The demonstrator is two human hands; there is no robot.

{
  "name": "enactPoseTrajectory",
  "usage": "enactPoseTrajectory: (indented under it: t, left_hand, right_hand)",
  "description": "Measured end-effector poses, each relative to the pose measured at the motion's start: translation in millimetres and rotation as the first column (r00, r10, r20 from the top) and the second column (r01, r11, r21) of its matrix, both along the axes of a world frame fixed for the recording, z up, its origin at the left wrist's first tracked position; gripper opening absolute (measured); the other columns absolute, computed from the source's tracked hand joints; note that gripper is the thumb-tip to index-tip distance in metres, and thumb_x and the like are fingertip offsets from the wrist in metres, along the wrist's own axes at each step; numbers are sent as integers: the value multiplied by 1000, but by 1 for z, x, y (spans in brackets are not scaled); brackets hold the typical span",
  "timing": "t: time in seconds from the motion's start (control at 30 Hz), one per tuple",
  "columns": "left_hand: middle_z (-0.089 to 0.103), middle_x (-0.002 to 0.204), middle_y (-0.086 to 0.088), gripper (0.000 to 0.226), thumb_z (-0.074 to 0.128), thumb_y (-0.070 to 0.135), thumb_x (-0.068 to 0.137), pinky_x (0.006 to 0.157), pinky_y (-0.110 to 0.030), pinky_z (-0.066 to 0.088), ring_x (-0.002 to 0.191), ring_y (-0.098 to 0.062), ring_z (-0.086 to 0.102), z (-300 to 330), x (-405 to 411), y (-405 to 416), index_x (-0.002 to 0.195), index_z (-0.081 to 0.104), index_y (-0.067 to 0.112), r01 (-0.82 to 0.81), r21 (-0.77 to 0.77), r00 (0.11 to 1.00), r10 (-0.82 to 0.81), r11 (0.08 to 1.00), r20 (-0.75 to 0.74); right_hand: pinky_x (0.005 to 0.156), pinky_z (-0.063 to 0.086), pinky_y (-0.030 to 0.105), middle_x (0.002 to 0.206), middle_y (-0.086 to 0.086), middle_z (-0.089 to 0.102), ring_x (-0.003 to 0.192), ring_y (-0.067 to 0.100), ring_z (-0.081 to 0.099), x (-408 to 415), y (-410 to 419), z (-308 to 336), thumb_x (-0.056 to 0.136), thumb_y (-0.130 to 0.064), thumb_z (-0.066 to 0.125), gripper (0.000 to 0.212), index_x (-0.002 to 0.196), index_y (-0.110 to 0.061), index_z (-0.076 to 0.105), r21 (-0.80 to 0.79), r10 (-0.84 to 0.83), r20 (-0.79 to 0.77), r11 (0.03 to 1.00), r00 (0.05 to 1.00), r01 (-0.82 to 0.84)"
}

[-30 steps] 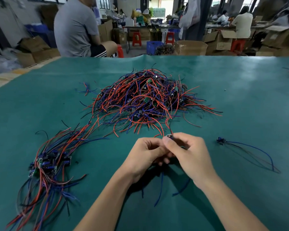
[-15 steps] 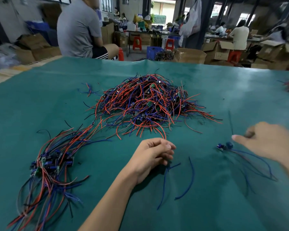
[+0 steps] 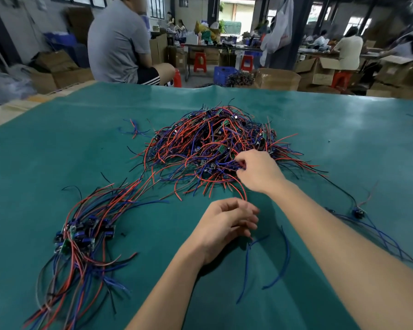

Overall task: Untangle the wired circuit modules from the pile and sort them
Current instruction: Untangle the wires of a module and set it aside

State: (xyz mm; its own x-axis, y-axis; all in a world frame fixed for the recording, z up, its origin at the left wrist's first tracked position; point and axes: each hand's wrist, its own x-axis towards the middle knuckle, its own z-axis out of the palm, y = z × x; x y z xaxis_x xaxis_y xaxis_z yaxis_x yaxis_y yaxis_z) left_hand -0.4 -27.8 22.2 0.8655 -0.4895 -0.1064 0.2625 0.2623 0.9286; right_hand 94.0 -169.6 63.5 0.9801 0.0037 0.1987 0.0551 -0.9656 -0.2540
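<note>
A tangled pile of red, blue and black wired circuit modules (image 3: 212,148) lies in the middle of the green table mat (image 3: 57,151). My right hand (image 3: 258,172) reaches into the pile's near right edge, its fingers curled round wires there. My left hand (image 3: 224,225) rests on the mat in front of the pile with loosely curled fingers. Two loose blue wires (image 3: 281,258) lie by its fingertips; I cannot tell if it touches them. A sorted bundle of modules (image 3: 86,234) lies at the near left. A small group of modules (image 3: 358,213) lies at the right.
A stray bit of red and blue wire (image 3: 134,129) lies left of the pile. Beyond the table's far edge a person in a grey shirt (image 3: 119,44) sits with their back turned. Cardboard boxes (image 3: 277,79) and red stools stand further back.
My right hand let go of a module at the right group and moved left and forward into the pile, where it now grips wires. My left hand stayed put.
</note>
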Motion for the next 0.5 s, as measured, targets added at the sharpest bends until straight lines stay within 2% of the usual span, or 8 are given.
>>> enactPoseTrajectory:
  t: [0.07,0.13,0.17,0.23,0.33,0.4,0.5]
  left_hand:
    - [65,76,-9,14,55,-4,92,59,-19,49,66,-15,60,0,0,0,93,67,2,-4,-1,1000,4,1000,-8]
    - [65,77,-8,14,55,-4,92,59,-18,49,66,-15,61,0,0,0,94,67,2,-4,2,1000,4,1000,-13]
    - [66,77,-9,14,55,-3,93,59,-18,49,66,-14,61,0,0,0,95,67,3,-8,-4,1000,8,1000,-21]
    - [68,80,-11,13,54,0,95,57,-19,50,65,-15,63,0,1,0,102,65,4,-32,-42,998,30,999,-52]
    - [73,98,-15,25,51,19,102,54,-23,51,72,-21,69,3,4,0,121,59,5,-96,-136,989,79,986,-125]
    - [74,113,-11,35,46,33,103,53,-23,49,78,-22,72,3,6,0,129,55,10,-124,-155,985,103,980,-137]
    - [72,121,-4,43,41,45,101,50,-21,42,79,-17,71,4,9,3,131,53,16,-166,-172,977,139,971,-161]
  right_hand:
    - [90,53,33,114,5,76,106,31,68,-7,-7,3,90,-13,65,32,118,-22,76,120,-49,110,992,993,35]
    - [72,49,25,92,-3,80,89,21,72,-20,-16,11,87,-16,68,17,94,-22,83,269,-79,158,963,984,34]
    - [65,47,25,80,-6,78,79,15,71,-30,-20,15,85,-20,70,12,84,-22,83,347,-85,173,938,981,20]
    - [58,43,27,64,-4,72,60,7,62,-53,-26,21,76,-33,73,10,75,-28,81,545,-110,200,838,974,-18]
    - [55,41,24,66,4,72,57,5,54,-90,-30,20,63,-45,68,19,70,-33,81,766,-137,255,633,957,-113]
    - [52,39,13,67,-1,75,55,1,56,-112,-28,6,65,-36,69,14,69,-30,81,807,-85,236,572,968,-147]
    - [51,39,12,70,3,76,54,4,55,-128,-19,-22,68,-19,66,15,65,-20,81,858,67,101,498,993,-121]
